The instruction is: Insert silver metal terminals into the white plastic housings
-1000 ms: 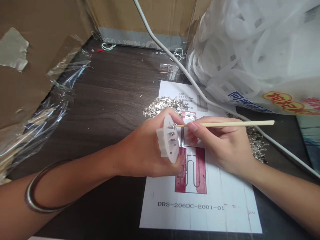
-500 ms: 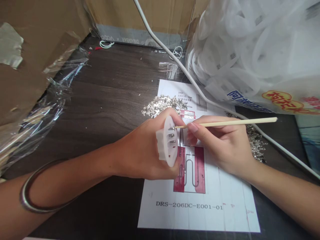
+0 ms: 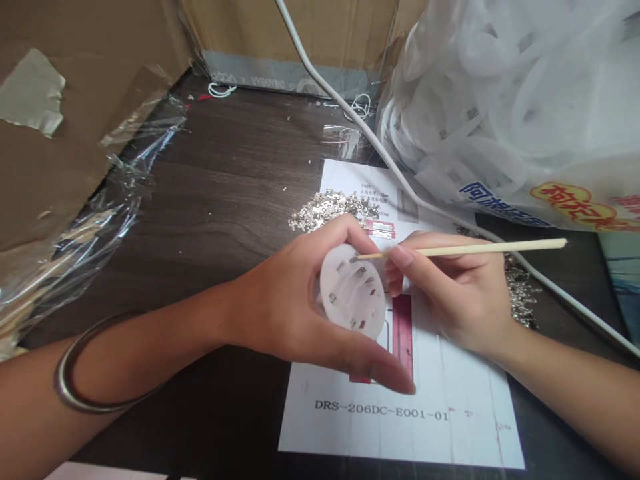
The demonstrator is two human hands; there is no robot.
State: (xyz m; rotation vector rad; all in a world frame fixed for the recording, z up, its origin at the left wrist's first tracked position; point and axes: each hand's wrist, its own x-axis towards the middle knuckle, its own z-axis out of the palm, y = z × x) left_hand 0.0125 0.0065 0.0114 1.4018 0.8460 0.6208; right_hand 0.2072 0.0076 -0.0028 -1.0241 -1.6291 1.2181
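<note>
A round white plastic part (image 3: pixel 350 293) with slots and small metal pieces in its face sits in my left hand (image 3: pixel 295 307). The fingers curl around its far side, while the thumb stretches out below it. My right hand (image 3: pixel 450 287) pinches a thin wooden stick (image 3: pixel 480 249), whose pointed end meets the upper edge of the white part. Beneath both hands lies a printed sheet (image 3: pixel 400 437) with red-and-grey drawings. A pile of small metal pieces (image 3: pixel 327 208) rests at the sheet's upper left, and another metal pile (image 3: pixel 523 293) is partly hidden behind my right hand.
A large clear bag (image 3: pixel 450 120) of white plastic parts stands at the back right. In front of it a white cable (image 3: pixel 345 107) crosses diagonally. Cardboard (image 3: pixel 290 33) is at the back, with more cardboard (image 3: pixel 75 160) and clear film (image 3: pixel 100 240) at the left.
The white part has turned in my left hand, so its slotted face now shows more fully. My left thumb has stretched out away from it. The stick's tip stays at its upper edge.
</note>
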